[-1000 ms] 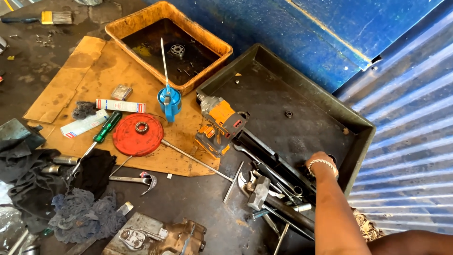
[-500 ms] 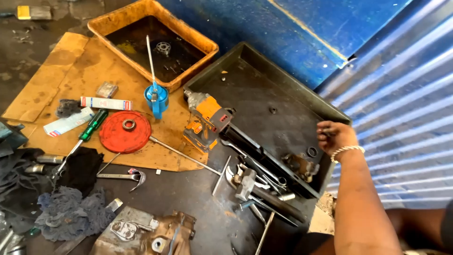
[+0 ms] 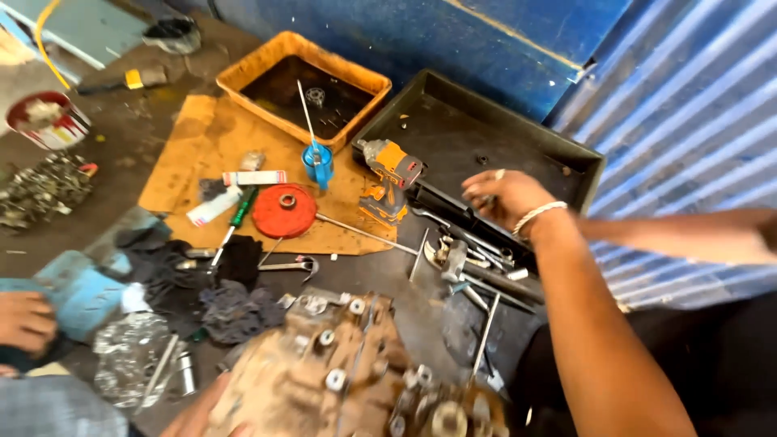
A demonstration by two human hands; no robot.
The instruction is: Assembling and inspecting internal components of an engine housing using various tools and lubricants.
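Note:
My right hand [image 3: 503, 198], with a beaded bracelet at the wrist, hovers over the near edge of the black metal tray [image 3: 518, 129]. Its fingers are curled around a small pale metal piece [image 3: 499, 173] that sticks out at the fingertips. Just below it lie several wrenches and sockets [image 3: 469, 259]. An orange cordless drill [image 3: 390, 182] stands to its left. A blurred part of my left hand [image 3: 201, 411] shows at the bottom edge, against a greasy metal housing [image 3: 340, 364]. Its grip is hidden.
An orange tray [image 3: 356, 77] sits on cardboard [image 3: 194, 154] with a red disc [image 3: 285, 210], a blue oil can [image 3: 317, 162] and a green screwdriver [image 3: 240, 206]. Dark rags [image 3: 202, 291] lie nearby. Corrugated blue wall [image 3: 688, 121] on the right. A bare limb [image 3: 24, 320] shows at the left edge.
My right hand has left the tray's far right corner and come left to its near edge. The view has dropped, bringing the metal housing to the front.

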